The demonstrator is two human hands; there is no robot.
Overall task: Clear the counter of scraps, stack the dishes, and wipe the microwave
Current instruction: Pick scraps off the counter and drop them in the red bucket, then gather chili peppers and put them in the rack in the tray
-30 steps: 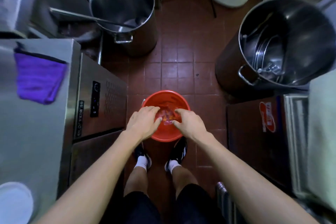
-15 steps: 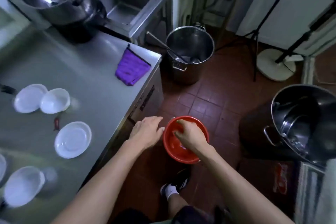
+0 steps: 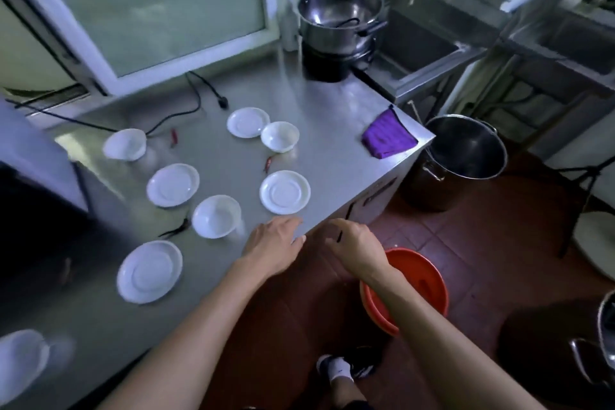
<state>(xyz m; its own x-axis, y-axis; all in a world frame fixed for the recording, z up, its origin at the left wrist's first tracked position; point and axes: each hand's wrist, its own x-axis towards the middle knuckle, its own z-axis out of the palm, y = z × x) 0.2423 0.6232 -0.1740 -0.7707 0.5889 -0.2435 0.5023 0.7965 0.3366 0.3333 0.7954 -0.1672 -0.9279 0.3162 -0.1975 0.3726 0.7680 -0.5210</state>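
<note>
Hands held over near counter edge: left hand [image 3: 273,245] flat, fingers relaxed, nothing held; right hand [image 3: 357,245] loosely curled, grip not discernible. Round white plates [image 3: 285,192] and bowls [image 3: 216,216] scattered on brushed steel counter [image 3: 332,143]. Slim chilli scrap [image 3: 268,164] lying beside plate, long axis running away from viewer. Folded purple cloth [image 3: 388,138] at corner. Red bucket [image 3: 429,280] on brown tiled floor.
</note>
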